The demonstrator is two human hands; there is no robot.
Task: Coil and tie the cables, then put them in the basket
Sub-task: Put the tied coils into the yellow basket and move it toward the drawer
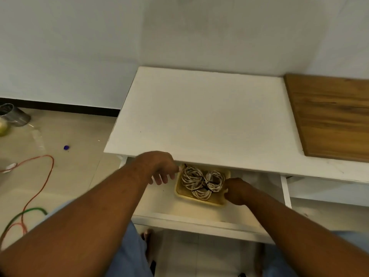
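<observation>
Between left fingers (164,177) and right fingers (230,183), cables (199,181) fill basket (200,201).

cables (191,175) are being shown white, with black ties (206,185) | basket (199,200) is being shown pale yellow | table (199,116) is being shown white | board (331,116) is being shown brown, wood-grained | red wire (53,163), green wire (30,210), beige floor (79,132) are being shown

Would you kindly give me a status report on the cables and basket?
Left hand loose beside shallow yellow plastic basket; right hand grips its right rim. Coiled white cables, black-tied, inside it, in open white drawer. Nothing blocking.
</observation>
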